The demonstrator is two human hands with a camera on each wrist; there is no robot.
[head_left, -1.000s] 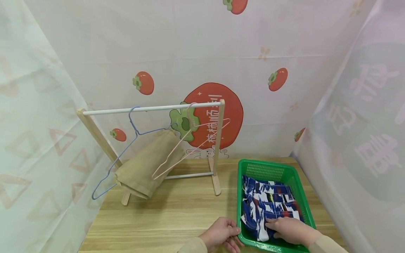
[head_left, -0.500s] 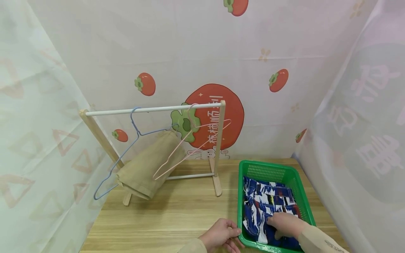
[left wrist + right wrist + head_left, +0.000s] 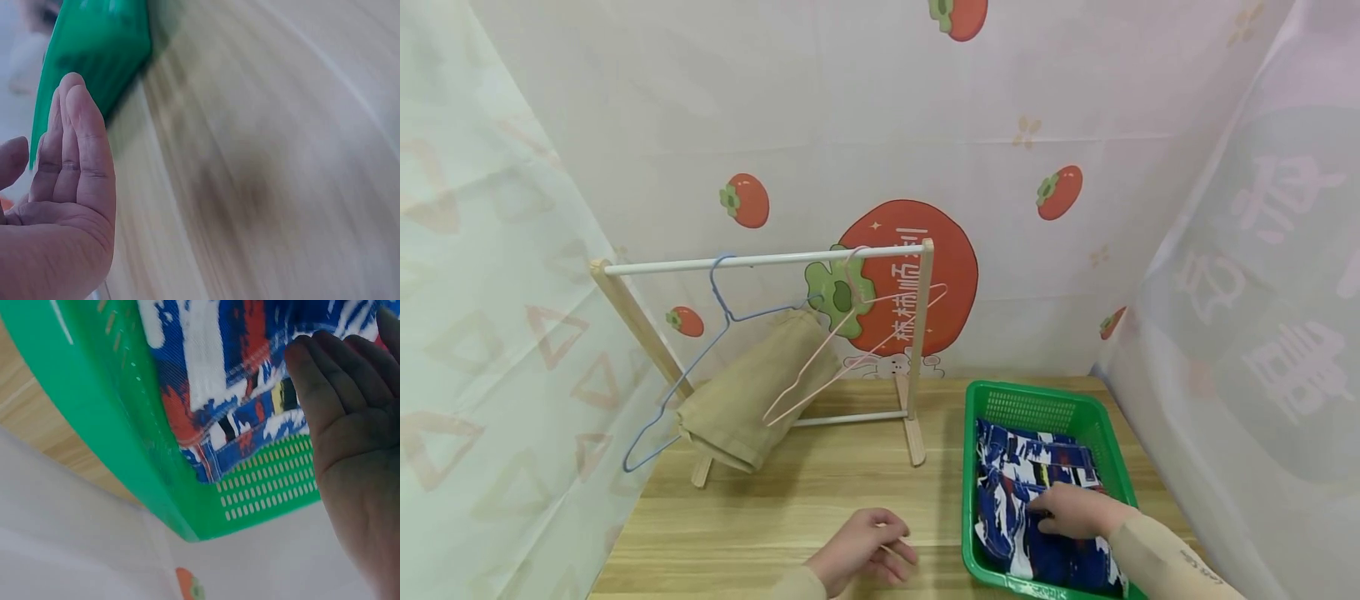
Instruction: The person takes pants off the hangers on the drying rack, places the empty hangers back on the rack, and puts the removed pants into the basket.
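left hand (image 3: 863, 547): off basket rim (image 3: 967, 475), apart | right hand (image 3: 1077, 510): farther forward over cloth (image 3: 1028, 454), contact unclear

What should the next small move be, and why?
I'd probably have the right hand pinch the patterned garment and begin lifting: its fingers reach over the cloth but look straight, with no clear grip. On the rack, the pink hanger is bare, while the khaki garment appears draped on the blue hanger.

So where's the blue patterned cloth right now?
In the head view, the blue patterned cloth lies inside the green basket at the lower right, with the right hand over it.
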